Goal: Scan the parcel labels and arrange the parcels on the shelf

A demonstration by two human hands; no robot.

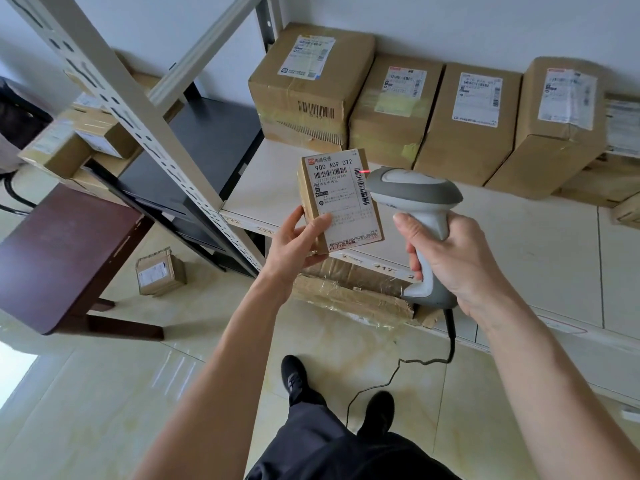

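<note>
Shelf (277, 188) behind; left hand (294, 244) holds parcel (341, 199), right hand (457, 251) scanner (415, 195).

The parcel (341, 202) was matt brown cardboard under a smooth paper label; the scanner (415, 216) was satiny grey plastic; the floor tiles (138, 375) shone glossy.

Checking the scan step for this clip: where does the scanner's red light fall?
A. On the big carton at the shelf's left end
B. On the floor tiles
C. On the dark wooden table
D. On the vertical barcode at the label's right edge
D: the red light sits at the top of the vertical barcode on the small parcel held by the left hand, just ahead of the scanner gripped by the right hand.
</note>
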